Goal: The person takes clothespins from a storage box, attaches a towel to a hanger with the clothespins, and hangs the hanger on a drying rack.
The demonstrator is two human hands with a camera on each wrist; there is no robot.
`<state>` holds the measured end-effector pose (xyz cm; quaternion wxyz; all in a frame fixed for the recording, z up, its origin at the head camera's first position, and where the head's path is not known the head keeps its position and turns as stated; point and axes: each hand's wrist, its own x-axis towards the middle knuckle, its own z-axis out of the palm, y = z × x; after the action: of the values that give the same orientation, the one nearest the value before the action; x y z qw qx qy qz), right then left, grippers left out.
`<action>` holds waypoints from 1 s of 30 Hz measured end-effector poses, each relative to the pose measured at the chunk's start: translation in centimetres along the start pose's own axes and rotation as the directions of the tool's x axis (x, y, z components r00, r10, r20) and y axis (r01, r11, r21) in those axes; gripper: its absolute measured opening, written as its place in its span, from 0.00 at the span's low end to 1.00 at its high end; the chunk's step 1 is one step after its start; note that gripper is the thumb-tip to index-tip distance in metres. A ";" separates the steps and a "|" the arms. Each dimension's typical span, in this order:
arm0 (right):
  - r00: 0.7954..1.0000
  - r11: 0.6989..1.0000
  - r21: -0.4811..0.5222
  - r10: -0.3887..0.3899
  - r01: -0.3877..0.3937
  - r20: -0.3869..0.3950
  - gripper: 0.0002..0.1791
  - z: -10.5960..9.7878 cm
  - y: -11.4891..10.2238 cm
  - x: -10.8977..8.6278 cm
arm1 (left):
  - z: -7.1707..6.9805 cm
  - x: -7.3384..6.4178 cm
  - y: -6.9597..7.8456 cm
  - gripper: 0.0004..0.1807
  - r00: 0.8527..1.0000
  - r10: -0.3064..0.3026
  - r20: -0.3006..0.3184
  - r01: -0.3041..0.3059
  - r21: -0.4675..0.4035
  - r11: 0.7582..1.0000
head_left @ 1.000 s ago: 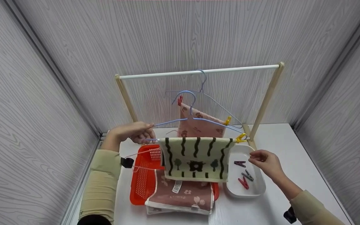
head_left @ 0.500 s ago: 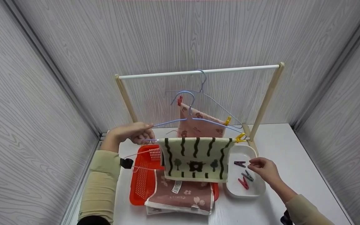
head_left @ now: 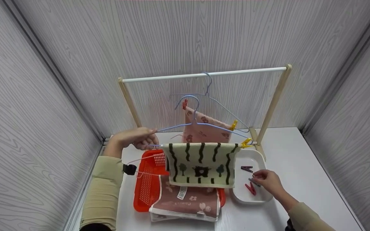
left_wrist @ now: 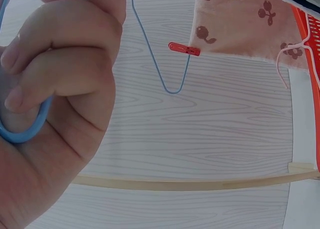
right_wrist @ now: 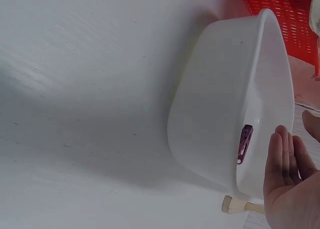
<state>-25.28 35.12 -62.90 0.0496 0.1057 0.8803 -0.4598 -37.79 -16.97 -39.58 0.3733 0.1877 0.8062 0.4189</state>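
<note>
My left hand (head_left: 136, 138) grips the left end of a blue hanger (head_left: 195, 119); its fingers curl round the wire loop (left_wrist: 22, 137) in the left wrist view. Over the hanger's lower bar hangs a cream towel (head_left: 189, 163) with dark wavy stripes, a yellow clothespin (head_left: 246, 143) at its right end. My right hand (head_left: 270, 183) is over the white basin (head_left: 252, 202), fingertips right at a grey clothespin (head_left: 252, 181). In the right wrist view its thumb and straight fingers (right_wrist: 287, 161) stand apart. A red clothespin (head_left: 251, 189) and a dark purple clothespin (head_left: 246, 168) lie close by.
Behind stands a rack with a white rod (head_left: 165, 77). From it hangs another hanger (head_left: 228, 110) with a pink towel (head_left: 204, 125), held by red and yellow clothespins. A red basket (head_left: 146, 192) holds a brownish-pink towel (head_left: 189, 205) and a pink hanger (head_left: 146, 173).
My right hand has moved down and slightly left, from the basin's right edge to over the grey clothespin. The left hand and its hanger have dipped slightly.
</note>
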 end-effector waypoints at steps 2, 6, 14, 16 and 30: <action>1.000 1.000 -0.017 0.006 -0.005 0.016 0.16 0.1 0.3 0.0 | 0.1 0.0 0.0 0.35 1.000 -0.008 -0.004 0.008 -0.003 1.000; 0.999 0.999 -0.033 0.029 -0.028 0.031 0.17 0.4 0.7 0.1 | 0.2 0.0 0.1 0.35 1.000 -0.023 -0.011 0.023 -0.008 1.000; 0.999 0.996 -0.090 0.015 -0.012 0.032 0.14 1.0 1.0 -0.1 | -0.1 0.0 -0.1 0.32 1.000 0.004 -0.007 -0.004 -0.014 1.000; 0.999 0.993 -0.120 -0.004 0.008 0.034 0.13 1.3 1.0 -0.1 | -0.1 -0.1 -0.2 0.31 1.000 0.022 -0.005 -0.022 -0.019 1.000; 1.000 0.990 -0.144 0.012 -0.013 -0.009 0.16 3.4 1.2 -0.1 | -0.1 0.0 -0.3 0.34 1.000 0.027 0.002 -0.027 -0.022 0.999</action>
<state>-24.88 33.04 -65.79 0.0565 0.1090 0.9106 -0.3945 -37.81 -17.22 -39.81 0.3706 0.1949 0.7985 0.4325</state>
